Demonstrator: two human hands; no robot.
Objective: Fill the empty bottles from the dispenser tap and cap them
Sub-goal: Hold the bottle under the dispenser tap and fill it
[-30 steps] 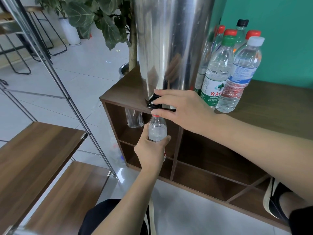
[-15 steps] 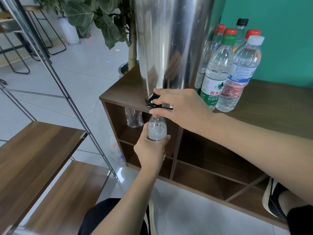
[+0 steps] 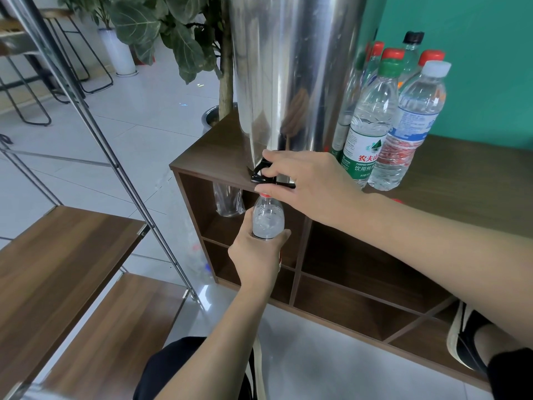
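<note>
bottle (image 3: 268, 219) under tap (image 3: 261, 176), cabinet edge (image 3: 202, 173) beside

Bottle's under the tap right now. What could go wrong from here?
1. The bottle hangs in mid-air under the black tap, gripped only by the left hand; its narrow mouth could drift off the spout and spill.
2. The right hand holds the lever, and water already shows high in the bottle, so overflow seems likely if release comes late.
</note>
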